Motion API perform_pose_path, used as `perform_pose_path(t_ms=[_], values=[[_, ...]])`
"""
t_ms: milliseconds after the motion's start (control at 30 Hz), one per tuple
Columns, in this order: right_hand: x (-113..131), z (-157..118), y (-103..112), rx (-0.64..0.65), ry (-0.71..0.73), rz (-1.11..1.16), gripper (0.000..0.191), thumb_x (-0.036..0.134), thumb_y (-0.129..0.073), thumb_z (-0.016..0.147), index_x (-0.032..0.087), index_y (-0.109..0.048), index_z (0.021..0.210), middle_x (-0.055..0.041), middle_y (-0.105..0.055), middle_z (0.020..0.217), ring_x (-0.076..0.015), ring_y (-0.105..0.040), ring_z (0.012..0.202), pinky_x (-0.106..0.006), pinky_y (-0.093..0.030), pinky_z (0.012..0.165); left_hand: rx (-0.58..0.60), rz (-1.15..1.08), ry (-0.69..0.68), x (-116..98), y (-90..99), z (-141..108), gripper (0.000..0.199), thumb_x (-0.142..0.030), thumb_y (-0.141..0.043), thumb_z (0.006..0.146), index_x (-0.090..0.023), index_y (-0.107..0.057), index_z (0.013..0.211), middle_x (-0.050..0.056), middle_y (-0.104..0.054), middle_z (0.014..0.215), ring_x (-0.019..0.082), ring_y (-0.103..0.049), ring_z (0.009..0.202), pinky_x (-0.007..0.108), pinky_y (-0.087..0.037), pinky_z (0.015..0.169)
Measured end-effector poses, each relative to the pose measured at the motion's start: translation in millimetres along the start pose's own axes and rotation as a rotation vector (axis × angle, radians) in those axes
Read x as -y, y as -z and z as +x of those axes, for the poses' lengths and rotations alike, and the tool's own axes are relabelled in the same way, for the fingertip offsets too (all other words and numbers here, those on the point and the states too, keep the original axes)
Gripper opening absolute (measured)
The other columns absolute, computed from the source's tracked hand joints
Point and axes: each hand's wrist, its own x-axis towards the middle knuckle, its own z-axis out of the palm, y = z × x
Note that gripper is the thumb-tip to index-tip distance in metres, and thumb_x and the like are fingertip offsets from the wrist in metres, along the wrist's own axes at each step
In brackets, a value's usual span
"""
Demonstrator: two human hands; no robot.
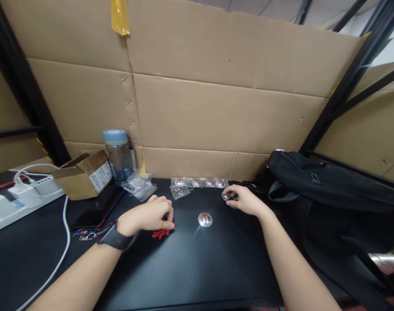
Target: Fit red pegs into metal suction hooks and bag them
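Note:
My left hand (156, 214) is closed in a pinch at the pile of red pieces (161, 233) on the black table; a bit of red shows at its fingertips. My right hand (240, 198) has its fingers closed around a shiny metal disc (226, 197) at the back right. Between my hands lies another round metal disc (205, 219) with a red piece on its middle. Behind it, several similar discs in clear plastic bags (196, 182) form a row against the cardboard wall.
Crumpled clear bags (140, 185), a blue-lidded bottle (119, 156) and an open cardboard box (87, 175) stand at the back left. A power strip (9, 211) with a white cable is far left. A black backpack (329, 194) fills the right side.

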Motion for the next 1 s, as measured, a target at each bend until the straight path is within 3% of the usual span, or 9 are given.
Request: perform_pose_path(t_ms=[133,233,367,500,667,867,1000], values=[[2.3,-0.1,-0.4,0.000,-0.007,0.032,0.028,0.017,-0.072,0.074,0.023,-0.072,0.101,-0.0037,-0.071,0.100,-0.0188,-0.065,0.089,-0.028,-0.052,0.075,0.015,-0.058,-0.058,-5.8,1.5,-0.1,0.014,-0.034,-0.067,0.085,-0.024,-0.071,0.077,0.000,-0.070,0.087,0.020,-0.060,0.095,0.030,-0.034,0.091],[9.9,0.5,-3.2,0.003,0.002,0.091,0.028,0.021,-0.073,0.075,0.023,-0.071,0.104,-0.0046,-0.072,0.103,-0.0190,-0.066,0.090,-0.029,-0.053,0.075,0.002,-0.162,-0.108,-11.6,6.8,-1.0,0.019,-0.040,-0.063,0.088,-0.022,-0.068,0.081,0.000,-0.071,0.087,0.018,-0.062,0.090,0.028,-0.038,0.090],[33.8,2.3,-13.2,0.031,0.064,0.216,0.032,0.027,-0.075,0.076,0.023,-0.070,0.107,-0.0048,-0.072,0.106,-0.0189,-0.066,0.090,-0.029,-0.053,0.074,0.014,-0.495,-0.133,-22.4,12.6,-0.4,0.025,-0.043,-0.053,0.095,-0.020,-0.061,0.089,0.001,-0.074,0.088,0.015,-0.067,0.081,0.026,-0.046,0.079],[63.9,3.8,-31.0,0.009,0.128,0.447,0.038,0.029,-0.077,0.077,0.022,-0.067,0.113,-0.0072,-0.069,0.115,-0.0198,-0.066,0.095,-0.031,-0.055,0.077,-0.137,-0.716,-0.064,-30.2,8.5,6.5,0.024,-0.042,-0.061,0.090,-0.018,-0.058,0.084,0.003,-0.074,0.082,0.016,-0.068,0.077,0.028,-0.051,0.075],[88.6,3.5,-55.8,-0.036,0.182,0.709,0.044,0.027,-0.077,0.079,0.023,-0.063,0.120,-0.0083,-0.066,0.118,-0.0213,-0.065,0.103,-0.033,-0.057,0.080,-0.392,-0.699,-0.001,-27.3,-5.3,20.2,0.020,-0.037,-0.069,0.084,-0.017,-0.069,0.087,0.005,-0.075,0.088,0.019,-0.069,0.086,0.032,-0.051,0.086],[97.5,2.4,-69.8,-0.100,0.185,0.745,0.047,0.023,-0.080,0.075,0.025,-0.063,0.119,-0.0071,-0.066,0.117,-0.0224,-0.064,0.107,-0.035,-0.056,0.084,-0.498,-0.693,0.049,-21.3,-17.8,28.0,0.028,-0.036,-0.071,0.083,-0.019,-0.071,0.106,0.005,-0.077,0.098,0.021,-0.071,0.093,0.034,-0.052,0.092],[99.8,1.8,-73.8,-0.121,0.186,0.742,0.048,0.025,-0.081,0.074,0.026,-0.063,0.119,-0.0070,-0.066,0.120,-0.0230,-0.065,0.108,-0.036,-0.056,0.085,-0.533,-0.619,0.072,-26.9,-19.4,27.2,0.023,-0.039,-0.065,0.088,-0.020,-0.074,0.095,0.004,-0.077,0.095,0.021,-0.070,0.090,0.033,-0.052,0.089]])
